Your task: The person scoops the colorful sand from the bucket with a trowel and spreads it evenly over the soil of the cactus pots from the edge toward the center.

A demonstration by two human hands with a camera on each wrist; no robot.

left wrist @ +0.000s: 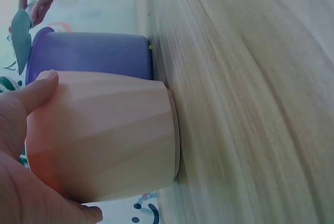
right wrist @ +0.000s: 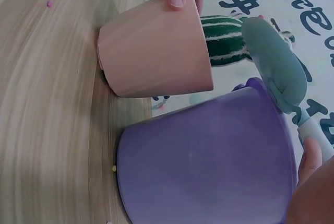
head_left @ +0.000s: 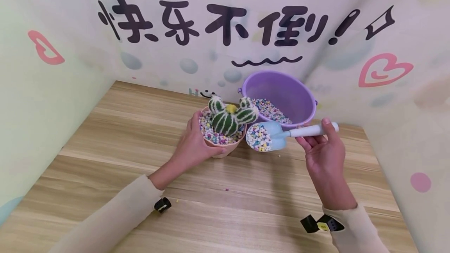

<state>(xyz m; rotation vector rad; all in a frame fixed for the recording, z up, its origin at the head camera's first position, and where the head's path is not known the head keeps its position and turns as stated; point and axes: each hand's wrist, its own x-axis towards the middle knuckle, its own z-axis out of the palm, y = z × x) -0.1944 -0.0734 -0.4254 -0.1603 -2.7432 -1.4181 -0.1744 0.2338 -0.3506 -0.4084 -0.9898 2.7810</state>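
A pink flowerpot [left wrist: 104, 135] stands on the wooden table, holding a green-and-white cactus [head_left: 226, 123] with a yellow top, set in multicoloured pebbles [head_left: 216, 136]. My left hand [head_left: 193, 145] grips the pot near its rim, thumb on the near side and fingers round the far side. A light blue trowel [head_left: 279, 140] with a white handle is held by my right hand [head_left: 326, 153], thumb on top of the handle. Its blade carries a heap of pebbles [head_left: 259, 138] and hangs in front of the purple bucket [right wrist: 209, 156], close to the pot's right side.
More pebbles [head_left: 270, 110] lie inside the purple bucket, which stands by the back wall right of the pot. A few stray pebbles lie on the table [head_left: 197, 221]. A printed cloth [head_left: 197, 54] with black characters hangs behind.
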